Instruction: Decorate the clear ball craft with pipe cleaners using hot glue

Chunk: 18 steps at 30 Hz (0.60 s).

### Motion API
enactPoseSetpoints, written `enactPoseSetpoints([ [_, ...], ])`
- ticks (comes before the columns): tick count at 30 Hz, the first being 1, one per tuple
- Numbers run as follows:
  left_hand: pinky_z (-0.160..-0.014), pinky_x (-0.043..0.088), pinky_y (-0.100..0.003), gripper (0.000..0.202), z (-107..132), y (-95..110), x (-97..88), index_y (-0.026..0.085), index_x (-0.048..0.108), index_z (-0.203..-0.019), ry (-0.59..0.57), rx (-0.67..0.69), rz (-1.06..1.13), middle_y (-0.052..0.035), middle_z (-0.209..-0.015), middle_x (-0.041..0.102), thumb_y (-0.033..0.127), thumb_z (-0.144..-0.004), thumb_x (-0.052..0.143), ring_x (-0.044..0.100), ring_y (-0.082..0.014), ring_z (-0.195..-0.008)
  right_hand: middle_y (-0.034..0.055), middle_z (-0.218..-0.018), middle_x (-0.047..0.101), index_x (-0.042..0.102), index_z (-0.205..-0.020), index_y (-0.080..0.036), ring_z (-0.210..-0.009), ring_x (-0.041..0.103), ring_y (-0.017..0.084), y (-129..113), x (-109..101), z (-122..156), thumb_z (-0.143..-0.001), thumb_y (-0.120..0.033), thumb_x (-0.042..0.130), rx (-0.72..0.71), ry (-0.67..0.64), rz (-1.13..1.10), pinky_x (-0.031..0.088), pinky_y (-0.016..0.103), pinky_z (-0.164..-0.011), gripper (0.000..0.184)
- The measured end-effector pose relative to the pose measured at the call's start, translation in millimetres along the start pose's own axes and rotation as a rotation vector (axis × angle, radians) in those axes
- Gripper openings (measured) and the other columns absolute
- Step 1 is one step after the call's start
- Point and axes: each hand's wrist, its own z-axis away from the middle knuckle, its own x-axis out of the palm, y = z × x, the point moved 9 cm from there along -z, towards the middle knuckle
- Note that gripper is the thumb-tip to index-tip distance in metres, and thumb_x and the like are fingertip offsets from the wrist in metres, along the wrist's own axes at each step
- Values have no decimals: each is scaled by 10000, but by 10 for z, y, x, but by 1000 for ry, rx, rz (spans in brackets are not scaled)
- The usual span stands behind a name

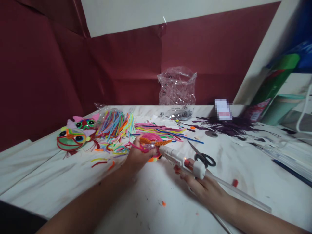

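My left hand (pixel 136 156) is closed around a small pink ball-shaped craft piece (pixel 151 142) with orange fuzzy trim, held just above the white table (pixel 73 182). My right hand (pixel 203 187) grips a white hot glue gun (pixel 181 159) with a long clear glue stick (pixel 240 193) trailing out of its back. The gun's nozzle touches the right side of the pink piece. Black-handled scissors (pixel 203 157) lie just beyond the gun.
Heaps of coloured pipe-cleaner pieces (pixel 117 125) spread across the table's middle. Two finished owl-like ornaments (pixel 73 138) sit at the left. A clear plastic bag (pixel 177 85) stands at the back against the maroon wall. Dark purple strands (pixel 229 125) and containers crowd the right.
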Motion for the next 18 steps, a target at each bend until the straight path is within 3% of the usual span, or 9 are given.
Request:
enactPoseSetpoints([
  [4,-848,502,-370,684,8,23,27,216,516,-1166,2,17,-108,-82,-1091,640,308,-554,809,624,-244,-995,57,-893,729,629,-931,-233,-846,673,238,2,5,4,-863,-386,453,7,7,-16,529,346,-820,243],
  [7,-847,501,-369,722,19,43,65,215,483,-1201,-15,4,-149,-89,-1140,617,313,-563,807,618,-246,-1009,59,-867,737,630,-889,-220,-783,686,227,5,20,15,-852,-401,461,31,-5,-57,548,310,-744,250],
  [11,-829,511,-363,693,14,37,75,216,456,-1226,-31,-9,-84,-87,-1104,640,327,-620,773,633,-237,-982,56,-842,739,620,-873,-217,-734,689,223,7,10,22,-852,-393,446,26,-6,-50,547,314,-698,249],
  [18,-831,515,-373,704,1,-9,29,216,492,-1199,-11,-3,-34,-82,-1061,662,292,-569,796,640,-242,-971,42,-840,739,613,-888,-228,-747,693,222,51,11,19,-848,-366,460,20,8,-66,547,311,-694,210],
])
